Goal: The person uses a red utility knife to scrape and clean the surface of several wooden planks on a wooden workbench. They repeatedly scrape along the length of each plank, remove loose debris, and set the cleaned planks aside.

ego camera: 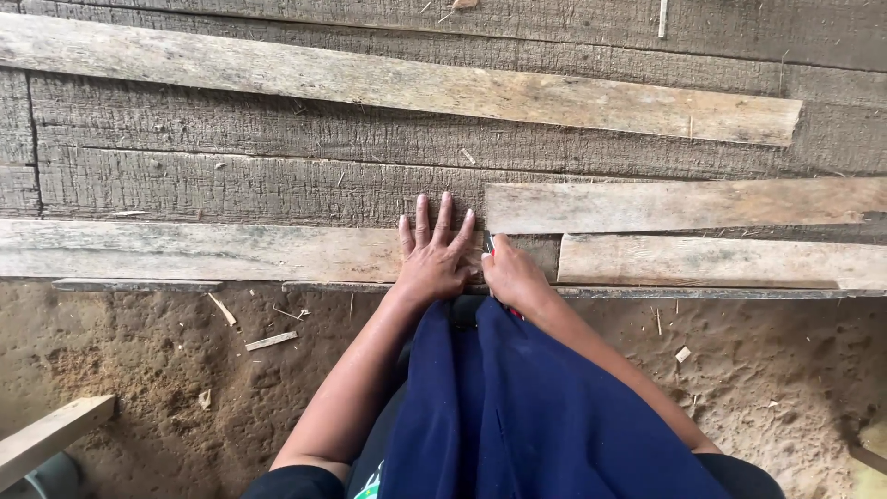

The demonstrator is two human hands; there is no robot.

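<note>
— Two hands were down on the timber. The left hand [432,254] lay flat, fingers [423,214] spread apart, pressing the long pale plank [199,250] near its right end.

— And the right hand [511,274]?

— Its fingers were curled together around a small red-and-dark tool [489,245], tip against the wood just beside the left hand. What kind of tool, I couldn't tell.

— Where did that plank sit?

— Along the near edge of the rough plank floor [231,185], above the sawdust-covered ground [166,370]. Two shorter boards [684,205] lay just right of the hands, and another long board [397,83] ran farther back. A dark blue cloth [517,407] hung between the forearms.
</note>
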